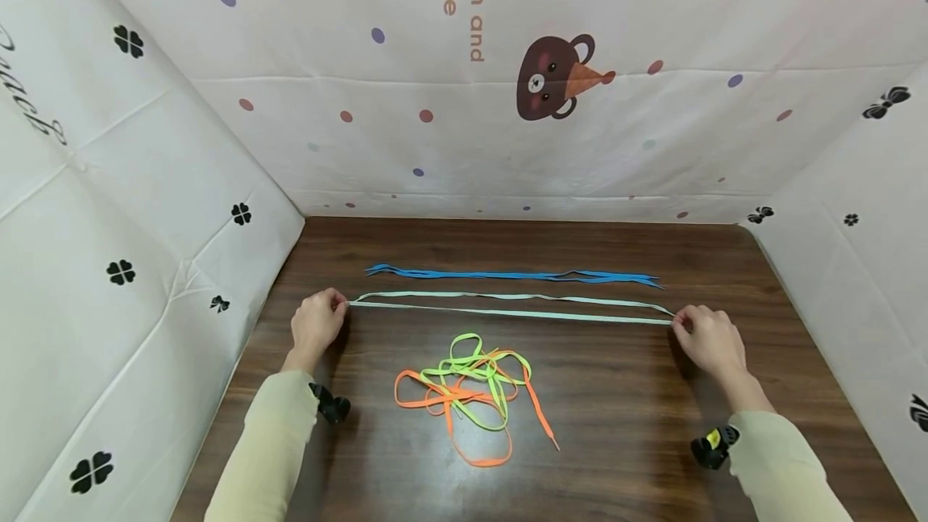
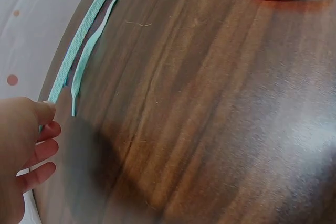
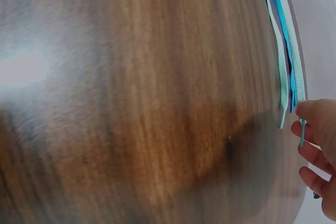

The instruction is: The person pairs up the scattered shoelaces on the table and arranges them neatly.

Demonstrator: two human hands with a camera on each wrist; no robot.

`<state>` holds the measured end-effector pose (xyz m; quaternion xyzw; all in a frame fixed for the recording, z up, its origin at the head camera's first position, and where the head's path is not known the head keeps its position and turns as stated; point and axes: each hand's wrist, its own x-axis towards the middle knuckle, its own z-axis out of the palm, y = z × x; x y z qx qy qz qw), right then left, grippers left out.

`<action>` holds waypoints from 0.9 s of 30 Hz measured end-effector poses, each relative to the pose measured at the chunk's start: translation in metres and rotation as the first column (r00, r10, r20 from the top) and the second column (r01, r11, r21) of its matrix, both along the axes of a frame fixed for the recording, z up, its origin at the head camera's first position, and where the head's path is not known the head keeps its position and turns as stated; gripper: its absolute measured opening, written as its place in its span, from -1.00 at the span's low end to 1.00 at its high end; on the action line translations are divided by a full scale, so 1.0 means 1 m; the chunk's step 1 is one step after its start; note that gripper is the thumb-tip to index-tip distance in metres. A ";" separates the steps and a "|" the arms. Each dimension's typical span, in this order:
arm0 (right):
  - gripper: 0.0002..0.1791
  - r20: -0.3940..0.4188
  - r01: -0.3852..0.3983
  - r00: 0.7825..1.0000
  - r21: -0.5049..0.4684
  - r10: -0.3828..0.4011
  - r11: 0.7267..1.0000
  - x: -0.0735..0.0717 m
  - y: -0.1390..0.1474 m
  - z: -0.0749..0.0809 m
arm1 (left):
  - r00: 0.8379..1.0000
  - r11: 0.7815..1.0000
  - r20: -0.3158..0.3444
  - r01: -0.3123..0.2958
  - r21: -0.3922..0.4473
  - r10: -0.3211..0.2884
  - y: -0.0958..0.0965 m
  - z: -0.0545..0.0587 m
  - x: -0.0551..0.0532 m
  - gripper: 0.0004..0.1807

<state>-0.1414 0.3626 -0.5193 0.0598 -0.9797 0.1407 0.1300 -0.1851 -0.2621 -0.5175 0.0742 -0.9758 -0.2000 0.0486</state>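
A mint-green shoelace (image 1: 507,312) runs straight between the two hands. Its left end is pinched between thumb and forefinger of my left hand (image 1: 317,322), and the same grip shows on the left hand (image 2: 23,150) in the left wrist view. My right hand (image 1: 712,338) pinches the other end; the tip pokes out below the thumb of the right hand (image 3: 320,145) in the right wrist view. A second mint-green shoelace (image 1: 464,294) lies alongside, slightly wavy, with its tipped end (image 2: 74,106) on the table near the left hand.
Behind the mint laces, blue shoelaces (image 1: 478,275) lie lengthwise on the brown wooden table (image 1: 602,425). In front, an orange shoelace (image 1: 478,461) and a yellow-green shoelace (image 1: 464,337) lie loosely tangled. Printed white sheets (image 1: 449,143) border the table at the back and both sides.
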 end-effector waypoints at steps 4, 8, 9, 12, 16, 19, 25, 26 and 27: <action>-0.96 0.086 0.014 0.996 0.003 -0.014 1.000 -0.007 0.001 0.002 | 1.000 1.000 0.005 -0.009 -0.001 0.009 0.000 -0.001 -0.005 -0.89; -0.95 0.159 0.038 0.987 -0.005 -0.037 0.999 -0.013 0.000 0.004 | 0.999 1.000 0.030 -0.019 -0.007 0.020 0.000 -0.002 -0.009 -0.88; -0.94 0.166 0.045 0.985 -0.005 -0.043 0.999 -0.015 -0.001 0.004 | 0.999 1.000 0.037 -0.021 -0.005 0.022 0.000 -0.002 -0.009 -0.88; -0.93 0.174 0.059 0.983 -0.002 -0.057 0.998 -0.021 -0.002 0.003 | 0.998 1.000 0.052 -0.028 -0.005 0.028 -0.001 -0.002 -0.012 -0.86; -0.91 0.180 0.084 0.980 0.000 -0.083 0.996 -0.028 -0.003 0.004 | 0.997 0.999 0.059 -0.040 -0.004 0.040 -0.002 -0.001 -0.016 -0.86; -0.91 0.197 0.106 0.975 -0.002 -0.104 0.994 -0.032 -0.004 0.005 | 0.997 0.999 0.063 -0.049 -0.004 0.049 0.000 0.001 -0.019 -0.85; -0.90 0.236 0.120 0.965 -0.006 -0.116 0.993 -0.036 -0.005 0.008 | 0.996 0.998 0.063 -0.066 0.002 0.066 0.004 0.005 -0.023 -0.85; -0.90 0.236 0.122 0.965 -0.005 -0.118 0.992 -0.036 -0.006 0.008 | 0.996 0.998 0.060 -0.069 0.001 0.068 0.004 0.006 -0.024 -0.85; -0.90 0.236 0.123 0.965 -0.005 -0.118 0.992 -0.036 -0.006 0.009 | 0.996 0.997 0.056 -0.071 0.001 0.071 0.005 0.007 -0.025 -0.86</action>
